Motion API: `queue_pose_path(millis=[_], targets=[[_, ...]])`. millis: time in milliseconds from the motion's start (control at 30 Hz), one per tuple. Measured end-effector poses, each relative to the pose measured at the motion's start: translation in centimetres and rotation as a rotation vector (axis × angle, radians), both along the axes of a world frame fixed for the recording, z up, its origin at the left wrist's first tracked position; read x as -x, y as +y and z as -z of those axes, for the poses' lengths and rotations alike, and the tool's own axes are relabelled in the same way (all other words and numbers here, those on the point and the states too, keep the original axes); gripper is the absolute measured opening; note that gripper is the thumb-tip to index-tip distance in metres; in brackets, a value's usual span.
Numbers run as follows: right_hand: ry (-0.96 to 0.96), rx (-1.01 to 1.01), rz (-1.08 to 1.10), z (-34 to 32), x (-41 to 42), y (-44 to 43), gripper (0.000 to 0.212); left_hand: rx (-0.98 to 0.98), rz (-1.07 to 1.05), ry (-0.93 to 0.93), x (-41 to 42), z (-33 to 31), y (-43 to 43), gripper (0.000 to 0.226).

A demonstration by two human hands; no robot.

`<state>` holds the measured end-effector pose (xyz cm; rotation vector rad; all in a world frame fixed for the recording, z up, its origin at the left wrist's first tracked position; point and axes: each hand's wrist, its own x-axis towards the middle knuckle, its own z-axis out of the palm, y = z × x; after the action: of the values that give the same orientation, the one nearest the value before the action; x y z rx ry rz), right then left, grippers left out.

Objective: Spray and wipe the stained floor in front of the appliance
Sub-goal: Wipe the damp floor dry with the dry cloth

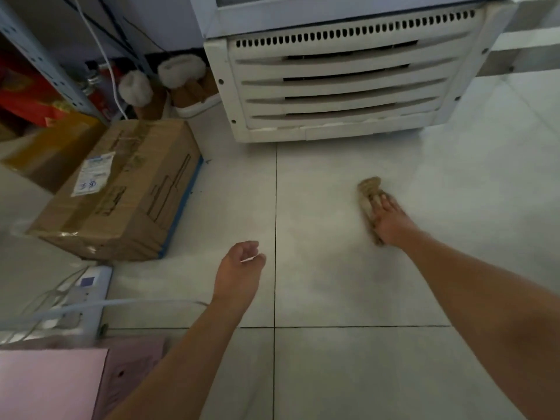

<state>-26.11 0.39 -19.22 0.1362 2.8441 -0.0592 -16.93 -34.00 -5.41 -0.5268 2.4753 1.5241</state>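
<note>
A white appliance point(342, 86) with a slatted vent grille stands at the top of the view on the pale tiled floor point(333, 283). My right hand point(391, 219) presses flat on a crumpled tan cloth point(368, 189) lying on the tile in front of the appliance, right of centre. My left hand point(239, 274) hovers above the floor near the dark grout line, fingers loosely curled, holding nothing. No spray bottle is visible.
A taped cardboard box point(121, 192) sits on the floor at left. Behind it stand a metal shelf point(39, 62), fluffy slippers point(178, 71) and a white cable. A power strip point(78, 295) with cords lies at lower left, above pink fabric point(45, 386).
</note>
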Motion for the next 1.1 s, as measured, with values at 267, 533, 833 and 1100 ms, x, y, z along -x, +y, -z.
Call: queue_pose_path(millis=[267, 533, 833, 1100], targets=[[-0.033, 0.211, -0.096, -1.9, -8.5, -10.7, 0.065, 0.078, 0.356, -0.066, -3.2, 3.0, 3.5, 0.042], [0.069, 0.463, -0.444, -0.8, -21.2, -23.1, 0.058, 0.282, 0.272, 0.017, -4.4, 5.1, 3.3, 0.024], [0.168, 0.437, -0.191, -0.4, -21.9, -14.9, 0.056, 0.239, 0.471, -0.001, -4.1, 5.3, 11.1, 0.025], [0.232, 0.324, 0.29, -0.3, -22.1, 1.2, 0.054, 0.242, 0.952, 0.074, -5.5, 5.1, 23.3, 0.039]])
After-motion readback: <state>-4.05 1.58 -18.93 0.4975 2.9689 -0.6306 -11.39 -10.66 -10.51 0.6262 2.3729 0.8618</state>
